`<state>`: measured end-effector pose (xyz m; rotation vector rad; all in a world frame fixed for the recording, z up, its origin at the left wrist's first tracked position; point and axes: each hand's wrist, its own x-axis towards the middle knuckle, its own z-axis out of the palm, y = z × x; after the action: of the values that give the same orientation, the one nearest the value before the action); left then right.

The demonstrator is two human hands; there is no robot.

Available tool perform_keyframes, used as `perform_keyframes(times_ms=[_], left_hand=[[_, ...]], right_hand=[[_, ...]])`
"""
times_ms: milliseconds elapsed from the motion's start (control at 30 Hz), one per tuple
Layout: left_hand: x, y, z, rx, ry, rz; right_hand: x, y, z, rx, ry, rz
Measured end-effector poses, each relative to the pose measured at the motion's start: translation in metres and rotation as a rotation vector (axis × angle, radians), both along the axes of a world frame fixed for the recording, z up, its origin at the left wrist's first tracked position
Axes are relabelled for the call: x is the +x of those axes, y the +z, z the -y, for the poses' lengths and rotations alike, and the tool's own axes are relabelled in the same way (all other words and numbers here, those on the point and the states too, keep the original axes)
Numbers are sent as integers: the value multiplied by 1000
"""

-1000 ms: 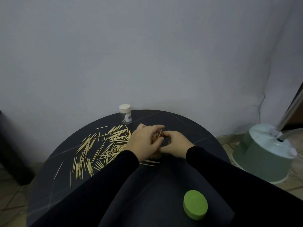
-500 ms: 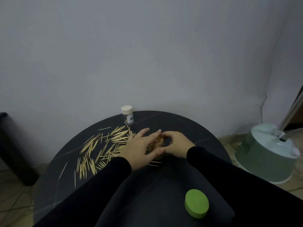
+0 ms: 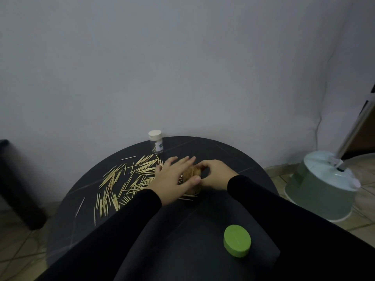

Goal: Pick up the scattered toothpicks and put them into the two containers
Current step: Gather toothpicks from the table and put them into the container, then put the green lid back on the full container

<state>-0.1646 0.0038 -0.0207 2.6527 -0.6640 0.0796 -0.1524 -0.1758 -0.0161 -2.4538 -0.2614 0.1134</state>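
Observation:
Several pale wooden toothpicks [image 3: 125, 179] lie scattered over the left half of a round black table [image 3: 233, 157]. An open clear container [image 3: 192, 176] packed with toothpicks stands mid-table between my hands. My right hand [image 3: 215, 175] curls round its right side. My left hand [image 3: 173, 177] hovers over its left side with fingers spread and straight, its thumb by the container's front. A second small clear container with a cream cap [image 3: 155, 141] stands shut at the table's far edge.
A green round lid [image 3: 237, 243] lies near the table's front right. A pale green upturned bucket with a metal pole [image 3: 322, 183] stands on the tiled floor to the right. A dark object [image 3: 14, 179] sits at the left.
My left hand has opened from pinching at the container's mouth and spread its fingers, shifting slightly left. My right hand has stayed on the container.

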Motion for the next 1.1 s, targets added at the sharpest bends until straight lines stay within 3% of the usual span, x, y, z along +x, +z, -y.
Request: perform_keyframes(times_ms=[67,133,233,333,467,600,733,933,1100], left_hand=[[-3,1,-1,-74,33,95],[-6,1,-3,30,14,184],[-10,-1,-4,167,-57,120],[-15,-1,-1,94,-40,159],[-25,0,6,-21,-125,403],[-50,1,23,-82,-402,193],[-67,-12,36,-56,-521,12],[-72,-21,42,-62,-602,28],[-63,-16,30,-272,-561,137]], right_hand=[[-3,3,2,-4,7,-5],[-6,7,5,4,21,-29],[-9,9,9,8,38,-63],[-15,11,10,-4,39,-63],[-21,13,14,-35,36,-59],[-22,13,18,-47,26,-57],[-26,12,18,-34,13,-61],[-27,10,19,-25,9,-81],[-25,8,23,11,13,-103]])
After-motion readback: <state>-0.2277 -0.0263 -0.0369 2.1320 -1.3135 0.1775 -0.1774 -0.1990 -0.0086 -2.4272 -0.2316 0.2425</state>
